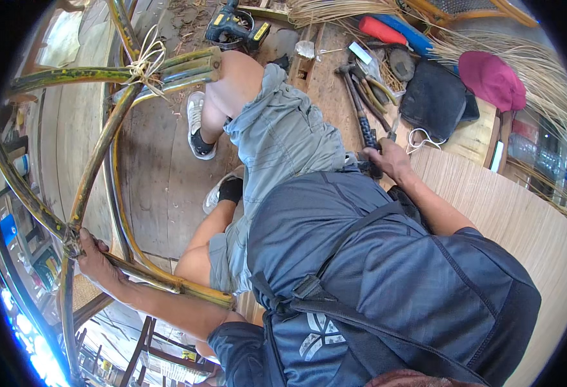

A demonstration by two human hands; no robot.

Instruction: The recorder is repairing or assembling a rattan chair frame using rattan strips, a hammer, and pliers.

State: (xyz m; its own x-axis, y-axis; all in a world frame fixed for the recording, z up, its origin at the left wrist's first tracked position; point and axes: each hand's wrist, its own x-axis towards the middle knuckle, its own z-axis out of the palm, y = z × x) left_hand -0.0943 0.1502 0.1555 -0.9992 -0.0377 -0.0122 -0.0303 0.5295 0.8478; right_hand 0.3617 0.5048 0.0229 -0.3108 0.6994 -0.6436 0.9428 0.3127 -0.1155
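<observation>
Head view, right hand (391,159) closed round the black grip of a hammer (359,109), grip end hidden in the fist, handle running up the picture to its head by scattered tools, left hand (96,261) clamped on a bamboo frame (96,161), its lower bars cut off at the dark rim.

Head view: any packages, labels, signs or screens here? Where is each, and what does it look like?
No clear package, sign or screen.
Cordless drill: floor at top, black and yellow, any label too small to make out.
Phone-like slab: right bench edge, thin, light face, blurred.
Shirt emblem: bottom centre, pale grey on dark blue.
</observation>
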